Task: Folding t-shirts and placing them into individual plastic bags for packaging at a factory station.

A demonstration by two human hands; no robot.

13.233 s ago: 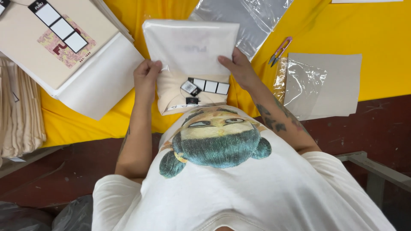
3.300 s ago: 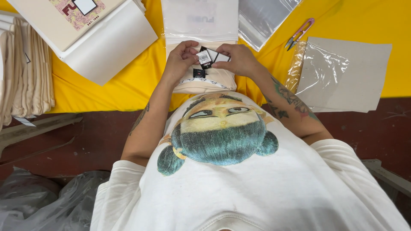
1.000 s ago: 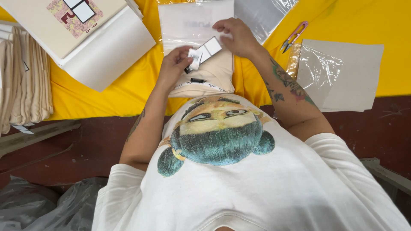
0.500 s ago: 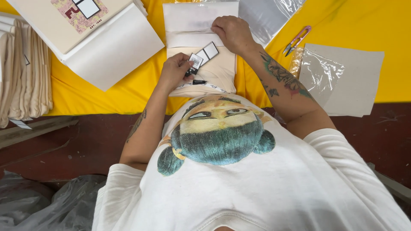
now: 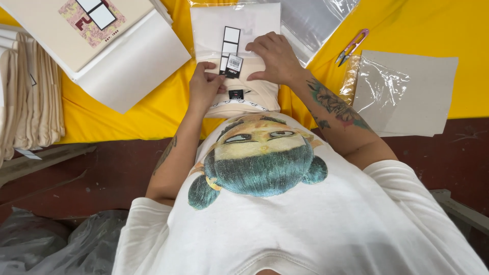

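Landmark: I take the folded cream garment (image 5: 243,94) as my fixed point; it lies flat on the yellow table cover (image 5: 122,114), just in front of my body.

Work done: as I judge it, the garment is already folded into a neat rectangle and a white backing sheet (image 5: 214,28) lies on its far half, so the folding looks finished.

Work in hand: the hang tags (image 5: 230,51), a strip of black-framed white panels with a small dark tag at its near end, lie on top of the garment near its middle; they look placed but not yet settled.

Work left: the clear plastic bag (image 5: 316,20) lies beyond the garment, up and to its right, and the garment is not inside it, so bagging seems to remain.

Left hand: my left hand (image 5: 204,86) rests on the garment's left edge, fingers curled, fingertips pinching the near end of the tags.

Right hand: my right hand (image 5: 272,58) lies palm down on the garment's right part, fingers spread flat, gripping nothing, only pressing.

Garment's look: pale cream, smooth, a small dark neck label showing at its near end.

Nearby: pink thread snips (image 5: 351,46) right of the garment; a stack of flat boards (image 5: 127,66) to its left.
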